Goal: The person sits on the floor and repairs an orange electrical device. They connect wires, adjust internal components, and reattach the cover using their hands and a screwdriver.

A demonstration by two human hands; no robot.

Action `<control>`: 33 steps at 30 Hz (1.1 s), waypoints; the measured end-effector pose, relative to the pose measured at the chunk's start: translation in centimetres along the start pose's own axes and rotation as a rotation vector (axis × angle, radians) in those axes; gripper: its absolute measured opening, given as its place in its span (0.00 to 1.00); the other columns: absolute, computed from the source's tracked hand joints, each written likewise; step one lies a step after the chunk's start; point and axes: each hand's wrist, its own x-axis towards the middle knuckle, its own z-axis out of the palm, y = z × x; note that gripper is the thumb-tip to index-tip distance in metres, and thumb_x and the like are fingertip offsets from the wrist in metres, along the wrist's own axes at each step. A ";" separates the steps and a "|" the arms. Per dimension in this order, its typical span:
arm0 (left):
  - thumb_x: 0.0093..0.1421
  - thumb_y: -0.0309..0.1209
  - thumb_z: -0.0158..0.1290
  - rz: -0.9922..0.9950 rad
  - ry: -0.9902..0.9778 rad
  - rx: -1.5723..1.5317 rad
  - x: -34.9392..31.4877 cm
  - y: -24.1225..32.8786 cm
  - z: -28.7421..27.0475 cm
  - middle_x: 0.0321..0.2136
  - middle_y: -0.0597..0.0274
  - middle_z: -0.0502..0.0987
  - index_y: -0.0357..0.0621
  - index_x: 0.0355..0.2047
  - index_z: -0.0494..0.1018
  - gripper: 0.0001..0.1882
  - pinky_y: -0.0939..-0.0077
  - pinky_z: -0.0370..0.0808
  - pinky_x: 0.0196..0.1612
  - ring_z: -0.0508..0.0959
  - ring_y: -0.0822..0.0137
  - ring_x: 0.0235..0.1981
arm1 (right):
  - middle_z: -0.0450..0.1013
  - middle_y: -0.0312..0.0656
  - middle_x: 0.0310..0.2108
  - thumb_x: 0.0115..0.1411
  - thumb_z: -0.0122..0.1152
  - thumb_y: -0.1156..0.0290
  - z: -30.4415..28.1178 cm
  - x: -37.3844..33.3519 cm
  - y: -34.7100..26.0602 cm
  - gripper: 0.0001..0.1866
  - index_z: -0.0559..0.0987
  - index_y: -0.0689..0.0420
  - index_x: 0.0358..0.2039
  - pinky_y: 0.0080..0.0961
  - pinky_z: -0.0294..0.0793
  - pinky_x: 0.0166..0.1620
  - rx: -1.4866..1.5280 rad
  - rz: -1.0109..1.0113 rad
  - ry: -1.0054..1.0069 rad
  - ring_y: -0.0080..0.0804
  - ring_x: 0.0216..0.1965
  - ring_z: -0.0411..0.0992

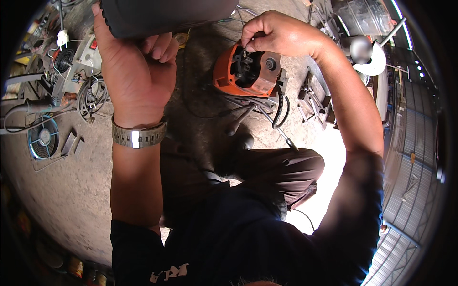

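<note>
Close by, at the top edge, hangs a large black curved object (167, 18) with a ridged rim. My left hand (138, 78), wearing a metal wristwatch (138, 136), has its thumb and bent fingers on that object from below. An orange machine housing (223, 71) sits on the ground in front of me, its top open and dark parts showing inside. Over the opening's far edge, my right hand (274, 35) is closed in a pinch, its fingertips down at the inner parts. Whatever lies between those fingertips is too small to make out.
Coiled cables (90, 97) and a small blue-rimmed fan (44, 137) lie on the left. A black corrugated cord (280, 107) hangs from the housing. Metal frame pieces (312, 100) stand to its right. Several loose tools surround the floor area.
</note>
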 end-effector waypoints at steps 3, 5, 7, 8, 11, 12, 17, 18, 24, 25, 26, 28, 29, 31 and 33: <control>0.73 0.56 0.45 -0.046 -0.135 0.075 0.4 0.4 -0.6 0.16 0.75 0.61 0.52 0.34 0.73 0.23 0.79 0.60 0.22 0.62 0.75 0.17 | 0.82 0.38 0.33 0.64 0.68 0.71 0.5 -0.6 0.8 0.08 0.84 0.61 0.41 0.25 0.77 0.47 0.071 -0.001 0.049 0.24 0.37 0.79; 0.73 0.55 0.46 -0.118 -0.335 0.164 0.7 1.1 -0.6 0.18 0.73 0.62 0.49 0.38 0.76 0.23 0.80 0.57 0.25 0.59 0.75 0.19 | 0.83 0.36 0.34 0.65 0.68 0.70 1.2 -2.2 0.8 0.09 0.85 0.61 0.42 0.24 0.77 0.49 0.174 0.076 0.249 0.22 0.39 0.79; 0.72 0.53 0.48 -0.104 -0.329 0.139 0.4 1.2 -0.6 0.18 0.73 0.61 0.47 0.37 0.74 0.22 0.79 0.56 0.24 0.58 0.75 0.19 | 0.83 0.35 0.35 0.66 0.68 0.69 1.7 -4.5 1.1 0.09 0.86 0.60 0.43 0.24 0.76 0.51 0.278 0.098 0.485 0.22 0.41 0.79; 0.72 0.53 0.48 -0.102 -0.318 0.119 0.4 1.0 -1.0 0.19 0.72 0.60 0.47 0.36 0.74 0.22 0.79 0.56 0.24 0.58 0.75 0.19 | 0.82 0.33 0.31 0.64 0.71 0.63 3.4 -5.7 1.3 0.11 0.87 0.58 0.39 0.24 0.76 0.41 0.432 0.021 0.714 0.22 0.33 0.77; 0.71 0.52 0.49 -0.122 -0.244 0.132 0.5 1.3 -1.0 0.19 0.72 0.59 0.46 0.35 0.73 0.21 0.78 0.56 0.25 0.57 0.75 0.20 | 0.81 0.30 0.28 0.63 0.73 0.65 7.2 -10.1 2.0 0.10 0.87 0.58 0.40 0.18 0.67 0.33 0.848 0.357 0.880 0.15 0.26 0.69; 0.71 0.51 0.49 -0.133 -0.216 0.152 0.3 1.2 -0.8 0.19 0.72 0.59 0.46 0.34 0.72 0.21 0.78 0.56 0.25 0.56 0.74 0.20 | 0.79 0.29 0.26 0.63 0.73 0.67 8.9 -11.1 2.0 0.09 0.87 0.58 0.41 0.15 0.61 0.28 0.951 0.438 0.952 0.12 0.22 0.64; 0.71 0.51 0.48 -0.167 -0.219 0.189 0.3 0.9 -0.7 0.18 0.71 0.58 0.46 0.33 0.72 0.21 0.76 0.57 0.26 0.57 0.74 0.20 | 0.81 0.31 0.29 0.65 0.71 0.72 16.8 -10.4 0.0 0.08 0.86 0.61 0.42 0.13 0.67 0.30 1.100 0.415 1.140 0.12 0.25 0.69; 0.71 0.51 0.48 -0.165 -0.207 0.207 0.1 0.7 -0.5 0.18 0.71 0.58 0.46 0.32 0.72 0.22 0.76 0.57 0.26 0.57 0.73 0.20 | 0.81 0.33 0.31 0.66 0.71 0.71 16.9 -10.1 -0.5 0.08 0.86 0.62 0.41 0.15 0.72 0.38 1.123 0.468 1.116 0.15 0.32 0.73; 0.70 0.67 0.43 -0.160 -0.170 0.290 0.1 0.0 -0.5 0.18 0.71 0.57 0.48 0.35 0.71 0.33 0.76 0.55 0.25 0.55 0.72 0.20 | 0.82 0.34 0.30 0.65 0.72 0.68 16.4 -9.0 -1.8 0.10 0.86 0.64 0.36 0.18 0.74 0.39 0.966 0.503 1.173 0.16 0.32 0.74; 0.70 0.67 0.43 -0.158 -0.169 0.294 0.1 0.0 -0.3 0.18 0.71 0.57 0.48 0.35 0.72 0.33 0.75 0.55 0.25 0.55 0.72 0.20 | 0.82 0.34 0.29 0.65 0.72 0.68 16.4 -8.8 -1.7 0.10 0.87 0.64 0.35 0.18 0.74 0.38 0.962 0.505 1.182 0.16 0.31 0.74; 0.71 0.67 0.43 -0.159 -0.178 0.300 0.0 0.1 -0.1 0.18 0.71 0.57 0.48 0.35 0.72 0.33 0.75 0.55 0.25 0.55 0.72 0.20 | 0.82 0.34 0.28 0.65 0.72 0.68 16.0 -8.8 -1.8 0.10 0.87 0.63 0.34 0.18 0.74 0.37 0.903 0.527 1.166 0.16 0.31 0.74; 0.71 0.67 0.43 -0.169 -0.187 0.313 -0.1 0.1 0.0 0.18 0.71 0.57 0.48 0.36 0.72 0.32 0.75 0.55 0.25 0.55 0.72 0.20 | 0.81 0.35 0.27 0.64 0.72 0.67 15.4 -8.8 -2.1 0.11 0.87 0.63 0.33 0.19 0.74 0.36 0.789 0.582 1.127 0.16 0.29 0.74; 0.71 0.67 0.43 -0.152 -0.173 0.331 -0.2 0.0 0.2 0.18 0.71 0.57 0.48 0.35 0.72 0.32 0.75 0.56 0.25 0.55 0.72 0.20 | 0.81 0.35 0.26 0.64 0.72 0.67 15.3 -8.6 -2.1 0.11 0.87 0.63 0.32 0.19 0.74 0.35 0.772 0.571 1.136 0.16 0.29 0.74; 0.70 0.67 0.43 -0.128 -0.142 0.370 -0.7 -0.2 0.7 0.18 0.71 0.57 0.48 0.35 0.71 0.33 0.75 0.56 0.25 0.55 0.72 0.20 | 0.81 0.35 0.24 0.63 0.72 0.67 15.5 -8.3 -1.8 0.11 0.87 0.63 0.31 0.20 0.73 0.34 0.744 0.559 1.154 0.17 0.27 0.73; 0.69 0.59 0.47 -0.132 -0.196 0.305 -1.0 -0.2 0.5 0.18 0.72 0.58 0.46 0.34 0.72 0.27 0.77 0.56 0.25 0.57 0.74 0.20 | 0.85 0.44 0.28 0.57 0.74 0.63 15.9 -8.1 -0.6 0.12 0.89 0.59 0.34 0.28 0.80 0.40 0.731 0.585 1.144 0.27 0.29 0.81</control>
